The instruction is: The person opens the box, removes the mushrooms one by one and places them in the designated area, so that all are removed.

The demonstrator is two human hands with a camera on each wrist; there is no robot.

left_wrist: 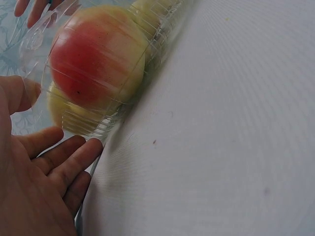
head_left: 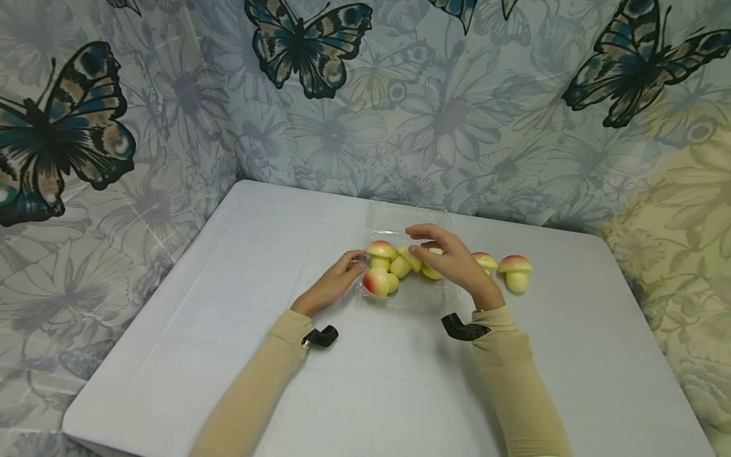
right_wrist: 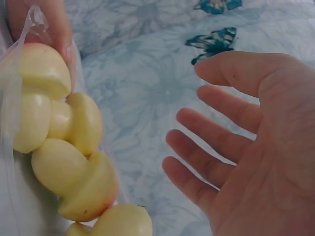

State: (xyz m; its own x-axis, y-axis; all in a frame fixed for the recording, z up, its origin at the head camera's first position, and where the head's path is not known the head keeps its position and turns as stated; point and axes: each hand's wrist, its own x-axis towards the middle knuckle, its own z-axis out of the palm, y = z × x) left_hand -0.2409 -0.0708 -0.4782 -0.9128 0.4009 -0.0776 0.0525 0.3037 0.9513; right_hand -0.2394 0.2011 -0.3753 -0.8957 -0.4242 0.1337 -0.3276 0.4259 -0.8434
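Observation:
A clear plastic clamshell box stands on the table with its lid folded back. Inside it lie several yellow toy mushrooms with reddish caps, among them an upright mushroom and a tipped mushroom. My left hand rests at the box's left end, its fairly straight fingers touching the outer wall. Over the right part of the box hovers my right hand, fingers extended and apart, palm bare in the right wrist view. It partly hides the mushrooms below.
Right of the box, two more mushrooms stand on the white table: a mushroom partly behind my right hand and a fully visible mushroom. Butterfly-patterned cloth hangs behind the table's far edge.

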